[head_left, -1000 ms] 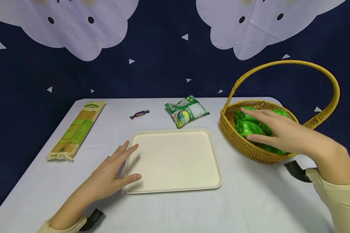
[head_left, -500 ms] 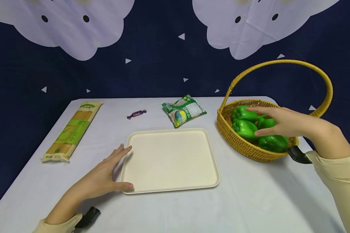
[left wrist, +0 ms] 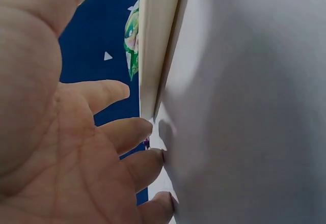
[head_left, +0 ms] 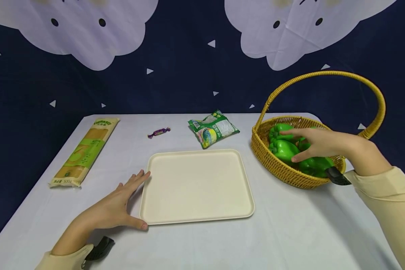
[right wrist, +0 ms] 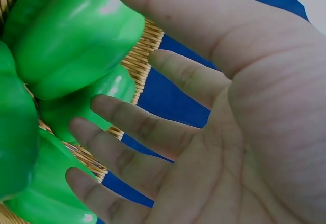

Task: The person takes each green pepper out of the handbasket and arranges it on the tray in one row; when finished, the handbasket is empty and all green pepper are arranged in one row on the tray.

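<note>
My left hand [head_left: 113, 206] is spread at the left edge of the cream tray [head_left: 197, 187], thumb near its front left corner. In the left wrist view the fingers [left wrist: 127, 135] lie beside the tray's side wall [left wrist: 155, 46], and the little fingers reach the tablecloth. My right hand [head_left: 324, 144] hovers over the wicker basket [head_left: 280, 168], fingers apart and nothing held. Several green bell peppers [head_left: 283, 150] fill that basket. Seen from the right wrist, the fingers [right wrist: 137, 127] extend toward the peppers [right wrist: 76, 40]; whether they touch is hard to tell.
The basket's tall handle [head_left: 327, 73] arches above the right hand. Behind the tray lie a green snack bag [head_left: 214, 128] and a purple wrapped candy [head_left: 159, 132]. At the left is a long noodle packet [head_left: 86, 152]. A dark blue cloth [head_left: 182, 90] hangs behind the table.
My left hand has shifted left and down to the tray's edge, its thumb moving off the tray. My right hand first drew slightly back, then came lower over the peppers.
</note>
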`<state>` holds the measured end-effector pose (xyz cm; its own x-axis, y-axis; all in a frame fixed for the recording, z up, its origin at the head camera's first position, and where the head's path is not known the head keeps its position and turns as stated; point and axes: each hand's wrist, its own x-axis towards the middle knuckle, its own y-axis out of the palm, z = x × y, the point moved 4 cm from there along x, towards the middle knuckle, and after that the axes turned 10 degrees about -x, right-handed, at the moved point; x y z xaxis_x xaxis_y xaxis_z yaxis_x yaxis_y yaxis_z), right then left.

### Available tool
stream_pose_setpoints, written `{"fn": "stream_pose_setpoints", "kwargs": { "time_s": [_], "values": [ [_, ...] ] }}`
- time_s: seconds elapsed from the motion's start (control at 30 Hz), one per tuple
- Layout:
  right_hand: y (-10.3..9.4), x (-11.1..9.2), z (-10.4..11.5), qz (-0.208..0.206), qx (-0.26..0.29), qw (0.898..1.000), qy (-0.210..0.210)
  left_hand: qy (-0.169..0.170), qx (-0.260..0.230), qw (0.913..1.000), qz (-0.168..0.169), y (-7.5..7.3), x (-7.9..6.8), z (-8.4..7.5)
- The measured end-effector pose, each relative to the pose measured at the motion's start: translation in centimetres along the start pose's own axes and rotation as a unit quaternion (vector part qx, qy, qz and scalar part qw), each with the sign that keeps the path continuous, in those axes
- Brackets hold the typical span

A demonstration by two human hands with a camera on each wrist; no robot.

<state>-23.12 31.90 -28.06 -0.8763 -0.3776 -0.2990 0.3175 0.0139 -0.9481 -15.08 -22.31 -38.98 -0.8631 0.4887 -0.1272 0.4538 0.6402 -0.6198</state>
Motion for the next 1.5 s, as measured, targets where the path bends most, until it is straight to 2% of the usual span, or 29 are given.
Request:
{"fn": "stream_pose_setpoints", "kwargs": {
  "time_s": [0.3, 0.93, 1.5],
  "values": [
    [0.5, 0.7, 0.2, 0.021, 0.014, 1.0, -0.001, -0.005, 0.0, 1.0, 0.001, 0.1, 0.2, 0.1],
    [0.2, 2.5, 0.0, 0.063, 0.018, 0.998, -0.006, -0.03, 0.004, 0.9995, -0.005, 0.2, 0.2, 0.4],
    [-0.2, 3.2, 0.3, 0.08, 0.008, 0.997, 0.002, -0.027, -0.002, 0.9996, -0.001, 0.1, 0.1, 0.5]
  ]
}}
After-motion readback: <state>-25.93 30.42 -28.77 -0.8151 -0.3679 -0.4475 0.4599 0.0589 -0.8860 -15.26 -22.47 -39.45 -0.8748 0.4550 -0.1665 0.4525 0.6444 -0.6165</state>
